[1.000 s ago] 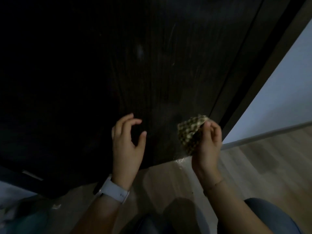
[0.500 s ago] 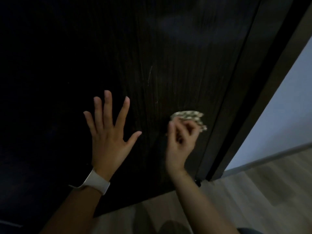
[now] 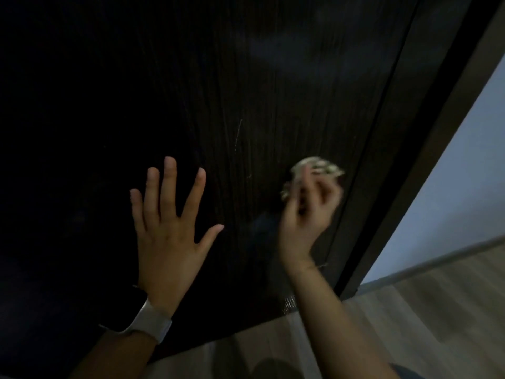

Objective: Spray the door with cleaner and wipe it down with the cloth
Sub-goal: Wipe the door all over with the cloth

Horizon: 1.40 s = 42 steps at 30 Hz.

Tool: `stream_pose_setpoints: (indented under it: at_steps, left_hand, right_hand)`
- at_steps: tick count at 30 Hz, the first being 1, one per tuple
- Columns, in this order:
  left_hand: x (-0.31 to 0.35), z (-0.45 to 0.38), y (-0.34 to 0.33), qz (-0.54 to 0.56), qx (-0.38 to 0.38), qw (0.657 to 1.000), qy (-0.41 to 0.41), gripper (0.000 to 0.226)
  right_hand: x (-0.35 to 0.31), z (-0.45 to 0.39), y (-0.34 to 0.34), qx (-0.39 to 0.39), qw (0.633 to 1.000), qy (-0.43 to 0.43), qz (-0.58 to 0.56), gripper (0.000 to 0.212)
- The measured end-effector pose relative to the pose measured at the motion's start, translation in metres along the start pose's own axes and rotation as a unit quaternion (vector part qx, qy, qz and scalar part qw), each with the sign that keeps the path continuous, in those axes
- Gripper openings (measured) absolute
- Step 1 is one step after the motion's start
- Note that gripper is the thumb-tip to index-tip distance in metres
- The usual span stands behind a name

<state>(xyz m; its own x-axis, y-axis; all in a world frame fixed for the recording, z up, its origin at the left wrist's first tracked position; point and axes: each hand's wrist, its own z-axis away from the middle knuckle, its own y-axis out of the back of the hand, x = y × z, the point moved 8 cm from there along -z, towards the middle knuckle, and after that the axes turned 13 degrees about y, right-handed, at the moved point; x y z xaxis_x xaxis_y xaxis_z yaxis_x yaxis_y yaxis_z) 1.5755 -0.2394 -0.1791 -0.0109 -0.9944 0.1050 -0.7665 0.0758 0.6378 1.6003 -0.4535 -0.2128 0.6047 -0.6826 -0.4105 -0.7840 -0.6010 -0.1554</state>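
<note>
A dark wood-grain door (image 3: 246, 91) fills most of the head view. My left hand (image 3: 169, 228) lies flat on it at lower centre, fingers spread and straight, a white watch on the wrist. To its right, my right hand (image 3: 308, 212) grips a bunched, light patterned cloth (image 3: 317, 166) and holds it against the door close to the door's right edge. The right hand and cloth are blurred. No spray bottle is in view.
The dark door frame (image 3: 426, 132) runs diagonally on the right, with a pale wall (image 3: 459, 187) beyond it. Light wooden floor (image 3: 423, 324) shows at the bottom right under the door's lower edge.
My left hand rose and flattened on the door, fingers now spread. My right hand carried the cloth from near the door's bottom edge up onto the door face, and my view tilted upward.
</note>
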Motion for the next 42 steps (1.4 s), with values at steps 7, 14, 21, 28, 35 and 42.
stream_pose_setpoints:
  at_steps: [7,14,21,28,35,42]
  left_hand:
    - [-0.019,-0.007,0.015,-0.024,0.006,0.999,-0.047,0.094]
    - [-0.037,-0.022,0.010,-0.012,-0.020,0.997,-0.074,0.095]
    - [-0.041,-0.023,0.011,-0.005,-0.043,0.996,-0.077,0.131]
    - [-0.041,-0.022,0.010,0.004,-0.069,0.994,-0.081,0.132]
    - [-0.058,-0.016,0.032,0.038,-0.060,0.993,-0.095,0.116]
    - [-0.121,-0.017,0.050,0.033,-0.027,0.998,0.041,0.119]
  right_hand:
    - [-0.050,0.040,-0.034,-0.255,0.931,0.253,-0.073,0.039]
    - [-0.010,-0.067,-0.006,0.002,0.996,0.087,0.032,0.042]
    - [-0.089,0.050,-0.057,-0.358,0.847,0.390,-0.050,0.040]
    - [-0.073,-0.105,-0.040,-0.059,0.986,0.155,-0.009,0.053]
    - [-0.102,0.063,-0.065,-0.424,0.788,0.445,-0.027,0.045]
    - [-0.113,-0.093,-0.064,-0.129,0.971,0.203,-0.010,0.055]
